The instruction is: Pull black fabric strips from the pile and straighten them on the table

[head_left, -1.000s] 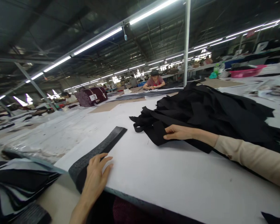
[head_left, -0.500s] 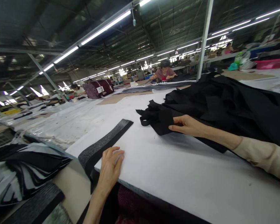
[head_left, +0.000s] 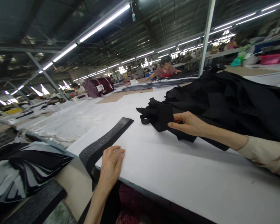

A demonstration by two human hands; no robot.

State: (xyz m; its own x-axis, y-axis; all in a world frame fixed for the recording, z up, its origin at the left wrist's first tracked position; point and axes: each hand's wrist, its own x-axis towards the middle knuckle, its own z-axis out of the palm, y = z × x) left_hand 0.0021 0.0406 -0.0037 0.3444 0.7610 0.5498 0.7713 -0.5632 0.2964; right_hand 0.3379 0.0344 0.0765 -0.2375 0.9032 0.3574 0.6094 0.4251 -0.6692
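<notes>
My right hand (head_left: 188, 123) pinches the edge of a black fabric strip (head_left: 164, 116) between thumb and fingers, at the near left end of a large heap of black fabric (head_left: 228, 99). Flat on the table edge rests my left hand (head_left: 112, 161), its fingers stretched out and holding nothing. Just beyond it a grey-and-black fabric strip (head_left: 100, 138) lies on the white tabletop (head_left: 140, 155), one end drooping over the edge.
Below the table at left sits a stack of black and white cut pieces (head_left: 30, 168), with another grey-black strip (head_left: 37, 203) nearby. A maroon bundle (head_left: 99, 86) stands farther back. A person (head_left: 165, 70) works across the table. A metal post (head_left: 206, 39) rises behind the heap.
A black piece now hangs lower beneath my right hand, its corner showing over the table. My right hand has barely shifted, and my left hand stays at the edge.
</notes>
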